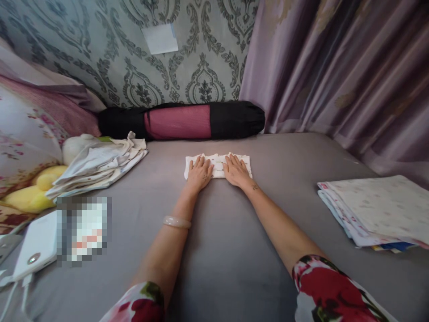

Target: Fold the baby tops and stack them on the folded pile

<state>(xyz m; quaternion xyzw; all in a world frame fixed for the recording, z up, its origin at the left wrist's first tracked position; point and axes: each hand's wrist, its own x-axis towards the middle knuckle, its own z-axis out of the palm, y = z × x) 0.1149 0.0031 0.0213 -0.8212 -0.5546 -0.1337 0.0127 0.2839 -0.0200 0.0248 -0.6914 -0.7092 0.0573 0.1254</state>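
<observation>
White patterned cloth [218, 167] lies folded beneath both flat hands [200, 173] [236, 170], fingers slightly spread, on the grey sheet [231, 250]

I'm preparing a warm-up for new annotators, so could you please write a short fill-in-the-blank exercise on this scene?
The small folded cloth under the left hand and right hand is mostly ____.
The bangle circles the ____ forearm.
The long bag has a pink middle and ____ ends.

Missing words: white; left; black.

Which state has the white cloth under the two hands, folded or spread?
Folded: the cloth makes a small, narrow strip, lying flat beneath both hands.
</observation>
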